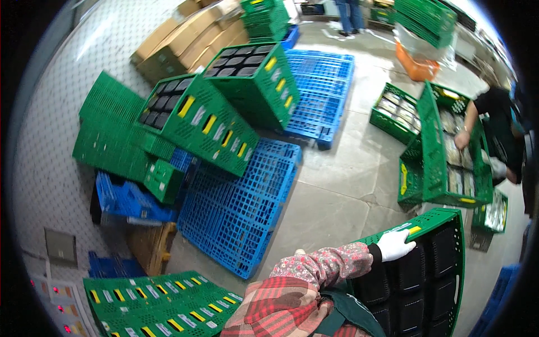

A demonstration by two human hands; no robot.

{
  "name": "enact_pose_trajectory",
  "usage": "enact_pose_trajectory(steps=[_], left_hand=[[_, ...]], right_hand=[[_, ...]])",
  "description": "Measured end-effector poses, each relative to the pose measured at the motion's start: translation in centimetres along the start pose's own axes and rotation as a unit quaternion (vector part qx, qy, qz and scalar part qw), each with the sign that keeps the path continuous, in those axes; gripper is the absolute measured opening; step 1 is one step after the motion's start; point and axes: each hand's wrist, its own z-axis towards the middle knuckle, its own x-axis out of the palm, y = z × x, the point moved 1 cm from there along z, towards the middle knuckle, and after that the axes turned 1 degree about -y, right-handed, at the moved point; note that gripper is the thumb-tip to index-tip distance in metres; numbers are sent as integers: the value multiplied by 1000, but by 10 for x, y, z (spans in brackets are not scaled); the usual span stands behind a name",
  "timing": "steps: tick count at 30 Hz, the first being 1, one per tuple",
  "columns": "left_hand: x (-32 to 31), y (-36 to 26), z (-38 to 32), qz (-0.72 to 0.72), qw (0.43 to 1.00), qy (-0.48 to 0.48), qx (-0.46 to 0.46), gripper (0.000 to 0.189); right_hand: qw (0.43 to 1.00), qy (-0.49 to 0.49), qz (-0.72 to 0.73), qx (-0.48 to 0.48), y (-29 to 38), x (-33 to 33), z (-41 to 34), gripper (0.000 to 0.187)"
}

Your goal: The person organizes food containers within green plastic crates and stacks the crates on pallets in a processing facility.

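Observation:
My left hand, in a white glove below a floral sleeve, grips the near-left rim of a green plastic crate beside a yellow handle insert. Rows of black plastic trays fill this crate. Its lower part is hidden by my arm and dark green apron. My right hand is out of view.
Green crates of black trays stand stacked by a blue plastic pallet; another blue pallet lies beyond. On the right, a co-worker's hand reaches into a crate of packed trays. Cardboard boxes line the wall.

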Motion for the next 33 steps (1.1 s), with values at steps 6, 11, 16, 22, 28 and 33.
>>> enact_pose_trajectory(steps=[6, 11, 16, 22, 28, 33], left_hand=[[-107, 78, -124, -22, 991, -129, -27, 54], [-210, 112, -229, -36, 972, -213, -90, 54], [-284, 162, -315, -54, 916, -361, -168, 49], [-370, 191, -375, -42, 845, -480, -233, 48], [-435, 219, -431, -56, 788, -578, -204, 39], [-490, 244, -517, -82, 743, -646, -156, 27]], right_hand=[[989, 72, -43, -118, 14, 84, -69, 44], [972, 129, -44, -191, 33, 154, -131, 42], [951, 192, -61, -237, 45, 245, -189, 42], [919, 273, -68, -276, 66, 368, -257, 46], [870, 361, -55, -331, 93, 483, -344, 53], [788, 470, -122, -378, 97, 516, -536, 52]])
